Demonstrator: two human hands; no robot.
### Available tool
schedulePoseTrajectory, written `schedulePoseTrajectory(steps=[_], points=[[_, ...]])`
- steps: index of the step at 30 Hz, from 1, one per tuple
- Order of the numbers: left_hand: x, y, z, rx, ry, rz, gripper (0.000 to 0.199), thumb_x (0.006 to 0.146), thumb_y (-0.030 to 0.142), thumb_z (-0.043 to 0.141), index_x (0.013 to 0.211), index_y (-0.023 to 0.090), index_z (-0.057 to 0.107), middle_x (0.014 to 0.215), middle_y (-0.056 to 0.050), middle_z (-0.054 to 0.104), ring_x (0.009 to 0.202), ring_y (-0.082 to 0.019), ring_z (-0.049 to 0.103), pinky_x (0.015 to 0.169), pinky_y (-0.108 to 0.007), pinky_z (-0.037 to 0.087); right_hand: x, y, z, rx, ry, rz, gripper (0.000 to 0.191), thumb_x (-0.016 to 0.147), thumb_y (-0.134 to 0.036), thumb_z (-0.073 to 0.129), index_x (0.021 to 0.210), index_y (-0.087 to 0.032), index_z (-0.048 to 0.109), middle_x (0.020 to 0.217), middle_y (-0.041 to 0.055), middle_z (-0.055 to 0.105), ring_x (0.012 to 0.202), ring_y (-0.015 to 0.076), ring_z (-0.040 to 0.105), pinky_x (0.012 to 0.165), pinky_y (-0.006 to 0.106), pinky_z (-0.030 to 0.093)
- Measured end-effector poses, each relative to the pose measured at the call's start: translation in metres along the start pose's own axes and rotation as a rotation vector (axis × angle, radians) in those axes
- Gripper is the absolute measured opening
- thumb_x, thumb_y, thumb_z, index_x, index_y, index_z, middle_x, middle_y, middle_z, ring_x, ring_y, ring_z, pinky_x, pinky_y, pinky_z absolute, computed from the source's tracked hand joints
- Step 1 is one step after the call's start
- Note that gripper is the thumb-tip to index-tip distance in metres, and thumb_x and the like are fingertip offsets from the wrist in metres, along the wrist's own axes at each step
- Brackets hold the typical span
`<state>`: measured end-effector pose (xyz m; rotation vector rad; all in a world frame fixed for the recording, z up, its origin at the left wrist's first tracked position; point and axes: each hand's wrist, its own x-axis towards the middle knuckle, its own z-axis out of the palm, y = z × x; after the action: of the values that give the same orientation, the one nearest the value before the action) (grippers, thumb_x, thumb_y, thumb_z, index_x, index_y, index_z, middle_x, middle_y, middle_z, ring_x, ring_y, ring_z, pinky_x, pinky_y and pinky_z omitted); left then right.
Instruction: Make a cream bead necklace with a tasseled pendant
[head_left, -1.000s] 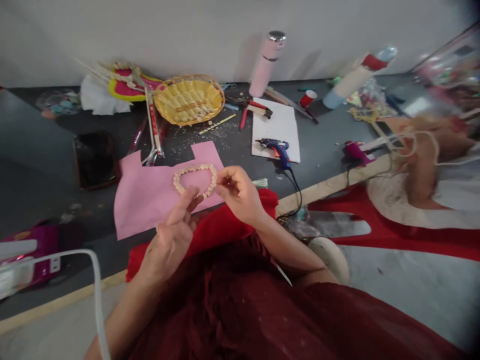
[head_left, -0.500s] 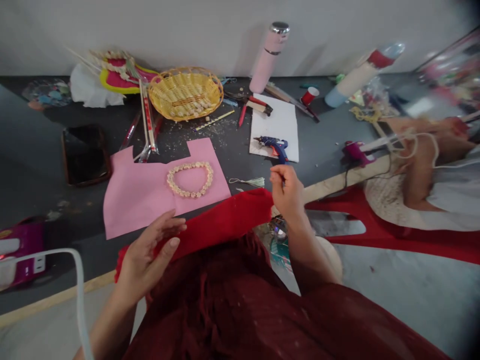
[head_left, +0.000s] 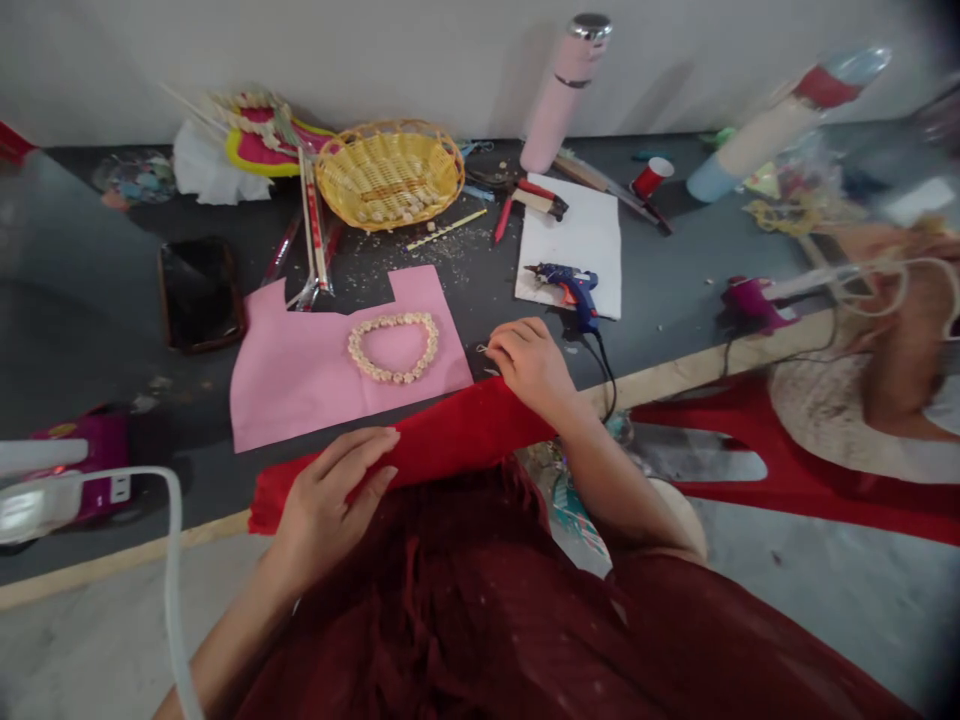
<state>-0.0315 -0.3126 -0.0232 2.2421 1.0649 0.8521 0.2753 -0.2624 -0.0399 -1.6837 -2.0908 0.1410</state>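
My left hand rests on a folded red cloth along the table's front edge. Its fingers are stretched out and the thumb stands apart. At the cloth's right end, my right hand has its fingers drawn together over a small pale tassel. Only the tassel's thin loop shows at the fingertips; the hand hides the rest. Just left of it, a ring of cream flower-shaped beads lies on a cut pink sheet.
Behind are a yellow wicker basket, a blue glue gun on white board, and a pink flask. A phone lies left, near a purple power strip with a white cable. Another person's arm is at right.
My right hand has moved left and down over the tassel, which lay uncovered before. My left hand has settled lower onto the red cloth. The view has shifted slightly.
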Motion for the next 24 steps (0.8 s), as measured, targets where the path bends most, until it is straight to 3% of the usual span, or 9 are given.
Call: schedulePoseTrajectory(steps=[3,7,11,15,24], points=[[0.003,0.005,0.006,-0.047,-0.019,0.009,0.030,0.094,0.016,0.059,0.123,0.023,0.063,0.114,-0.006,0.072,0.105,-0.018,0.070,0.091,-0.030,0.060,-0.007,-0.021,-0.009,0.061,0.042,-0.103,0.018,0.099,-0.021,0.049,0.093,-0.020,0.066,0.090,0.0078,0.072,0.088,0.0218,0.062,0.083,0.036,0.051],[0.009,0.009,0.011,-0.141,-0.081,-0.096,0.033,0.098,0.022,0.052,0.130,0.022,0.059,0.119,-0.008,0.070,0.105,-0.018,0.070,0.090,-0.033,0.060,-0.023,-0.062,-0.014,0.162,-0.069,-0.353,0.020,0.098,-0.018,0.049,0.093,-0.021,0.067,0.089,0.0050,0.073,0.080,0.0162,0.065,0.073,0.029,0.051],[0.014,0.010,0.011,-0.152,-0.074,-0.150,0.024,0.099,0.024,0.051,0.117,0.021,0.065,0.122,-0.008,0.068,0.115,-0.019,0.065,0.098,-0.035,0.057,-0.029,-0.090,-0.008,0.180,-0.052,-0.456,0.022,0.098,-0.017,0.048,0.091,-0.019,0.068,0.086,0.0035,0.074,0.076,0.0142,0.064,0.069,0.027,0.050],[0.012,0.007,0.008,-0.161,-0.065,-0.174,0.019,0.098,0.022,0.051,0.105,0.021,0.069,0.121,-0.008,0.068,0.114,-0.019,0.065,0.096,-0.032,0.056,-0.026,-0.098,-0.001,0.217,0.026,-0.471,0.018,0.097,-0.018,0.053,0.088,-0.018,0.068,0.082,0.0023,0.073,0.072,0.0136,0.064,0.068,0.026,0.051],[0.003,0.007,0.006,-0.199,-0.106,-0.248,0.019,0.096,0.022,0.052,0.093,0.021,0.071,0.113,-0.009,0.071,0.104,-0.020,0.069,0.088,-0.034,0.059,-0.034,-0.101,0.009,0.295,-0.035,-0.495,0.020,0.098,-0.019,0.050,0.088,-0.018,0.068,0.081,0.0035,0.072,0.074,0.0147,0.065,0.070,0.028,0.052]])
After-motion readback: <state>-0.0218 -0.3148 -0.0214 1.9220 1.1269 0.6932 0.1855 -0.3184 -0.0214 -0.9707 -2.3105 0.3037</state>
